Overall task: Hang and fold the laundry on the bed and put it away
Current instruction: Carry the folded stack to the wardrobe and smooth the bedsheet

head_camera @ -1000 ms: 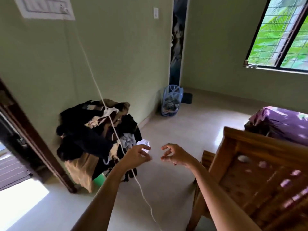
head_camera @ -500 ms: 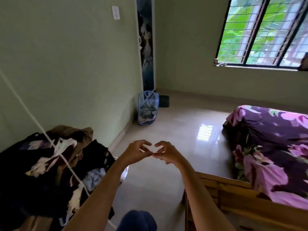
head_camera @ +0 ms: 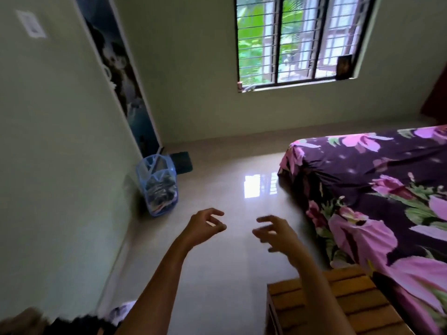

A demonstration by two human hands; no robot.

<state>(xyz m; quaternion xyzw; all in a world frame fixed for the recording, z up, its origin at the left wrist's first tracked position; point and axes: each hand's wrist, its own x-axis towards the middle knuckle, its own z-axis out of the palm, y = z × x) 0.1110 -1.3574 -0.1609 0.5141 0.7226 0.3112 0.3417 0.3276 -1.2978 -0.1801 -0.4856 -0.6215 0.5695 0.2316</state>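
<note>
Both my arms reach out in front of me over the floor [head_camera: 217,281]. My left hand [head_camera: 204,226] is released, its fingers loosely curled with the thumb close to the fingertips, and it holds nothing. My right hand [head_camera: 275,234] is just as slack, fingers spread and bent a little, palm turned toward the left one, grasping nothing. The 2 hands are near each other but apart, with bare floor showing between them.

The laundry [head_camera: 79,325] is a dark heap at the lower left edge, by the wall and mostly cut off, with a pale piece at its right side near my left forearm. More clothes sit in the blue basket [head_camera: 157,187] against the left wall, with a dark mat [head_camera: 181,162] just behind it. The bed [head_camera: 362,170] lies to my right under a purple floral sheet, its wooden footboard [head_camera: 350,301] below my right forearm. A barred window [head_camera: 297,39] is in the far wall, and a tall poster [head_camera: 116,76] hangs on the left wall above the basket
</note>
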